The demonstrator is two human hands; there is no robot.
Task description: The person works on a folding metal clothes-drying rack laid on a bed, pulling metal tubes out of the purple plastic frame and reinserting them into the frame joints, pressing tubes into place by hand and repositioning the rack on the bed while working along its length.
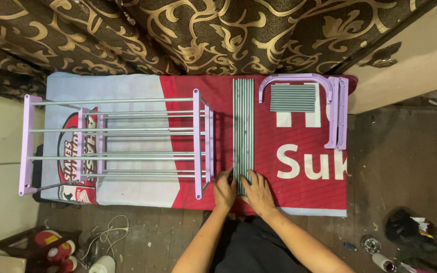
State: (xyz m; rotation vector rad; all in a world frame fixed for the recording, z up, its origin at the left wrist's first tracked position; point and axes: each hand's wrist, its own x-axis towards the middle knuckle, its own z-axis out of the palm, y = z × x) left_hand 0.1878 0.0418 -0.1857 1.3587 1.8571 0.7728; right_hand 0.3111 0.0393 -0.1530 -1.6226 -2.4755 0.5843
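Bundle of long grey rods (pixel 243 129) lay mid-banner, running away from the person. Left hand (pixel 224 190) and right hand (pixel 258 192) rested at its near end, fingers spread and touching the rods, not clasping. Half-built lilac rack (pixel 112 144) lay left; short rods (pixel 293 97) and lilac brackets (pixel 338 114) right, all on the red-and-white banner (pixel 299 187).

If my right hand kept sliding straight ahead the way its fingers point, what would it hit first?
The right hand already rests on the near ends of the long grey rods; it would probably just run along them toward the patterned curtain.
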